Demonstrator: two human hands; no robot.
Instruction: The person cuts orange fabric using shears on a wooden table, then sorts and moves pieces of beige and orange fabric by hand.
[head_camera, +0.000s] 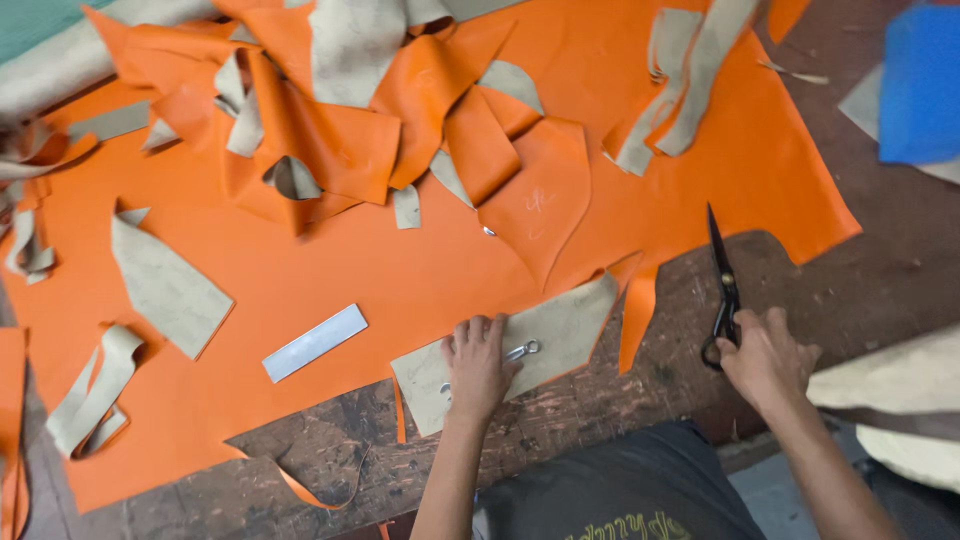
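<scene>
My left hand (478, 365) lies flat, fingers spread, on a beige cut piece (560, 330) that rests at the near edge of a large orange sheet (400, 275). A small metal tool (522, 351) lies on that piece beside my fingers. My right hand (765, 358) grips black scissors (722, 285) by the handles. Their blades are closed and point away from me, over the dark wooden table (840, 290), just right of a cut notch in the orange sheet.
Orange offcuts (330, 130) and beige scraps are heaped at the far side. A grey-white flat ruler (314, 343) lies on the sheet left of my left hand. Beige strips (95, 390) curl at the left. Blue material (920, 85) sits far right.
</scene>
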